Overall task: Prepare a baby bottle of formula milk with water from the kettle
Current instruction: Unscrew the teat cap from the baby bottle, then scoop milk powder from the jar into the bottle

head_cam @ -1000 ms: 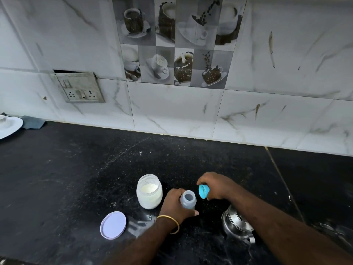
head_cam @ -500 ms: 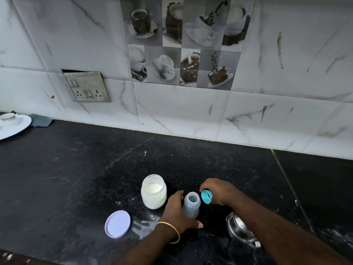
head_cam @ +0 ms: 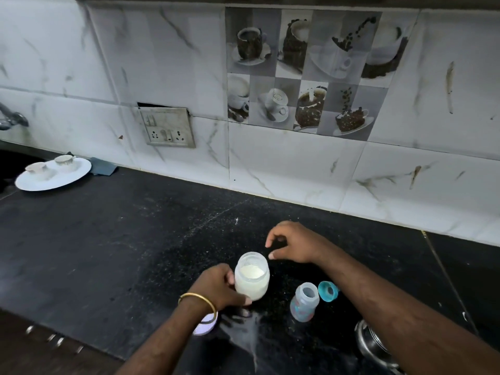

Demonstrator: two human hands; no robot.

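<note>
A home kitchen: black stone counter (head_cam: pixel 108 239), coffee-print wall tiles (head_cam: pixel 305 74), tap (head_cam: pixel 12 119).

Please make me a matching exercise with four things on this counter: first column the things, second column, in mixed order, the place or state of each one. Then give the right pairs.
Things
1. glass jar
2. baby bottle
3. blue bottle cap
4. white plate

Places or states
A. lies on the counter just right of the open bottle
B. at the far left, with two cups on it
C. gripped by the left hand, white powder inside
D. stands open, no cap on, between the jar and the kettle

Right pairs: 1-C, 2-D, 3-A, 4-B
</note>
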